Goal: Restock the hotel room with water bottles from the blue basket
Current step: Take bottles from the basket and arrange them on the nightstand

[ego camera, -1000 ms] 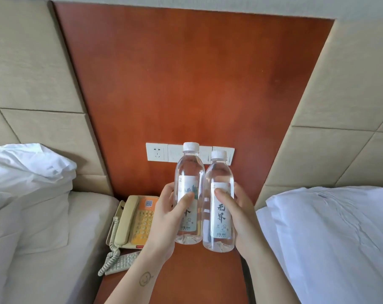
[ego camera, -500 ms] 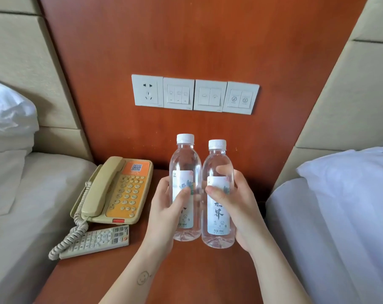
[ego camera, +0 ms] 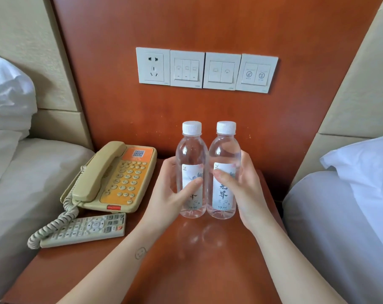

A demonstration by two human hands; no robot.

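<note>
Since half a second ago both bottles have dropped further below the wall plates, and their caps now sit level. The left hand (ego camera: 166, 194) wraps one clear plastic water bottle with a white screw cap, the left bottle (ego camera: 191, 152), thumb across the label and fingers behind. The right hand (ego camera: 246, 194) grips its twin, the right bottle (ego camera: 224, 152), the same way. Both stand upright, side by side, over the middle of the glossy reddish-brown wooden nightstand (ego camera: 208, 273), whose top mirrors their bases. Whether they rest on it or hang just above it I cannot tell.

The left part of the top is taken by one beige corded telephone with an orange keypad (ego camera: 111, 178), near the left hand. One pale grey remote control (ego camera: 85, 229) lies just in front of it, with the coiled cord trailing past it. Behind, the reddish wooden wall panel (ego camera: 208, 23) carries a row of four white plates (ego camera: 207, 70): one power socket and three switch plates. Two white-linen beds flank the nightstand, the left bed (ego camera: 32, 172) and the right bed (ego camera: 328, 216).

Each of the two bottles is see-through, with a white label bearing dark brush characters and a faint blue-grey drawing.
</note>
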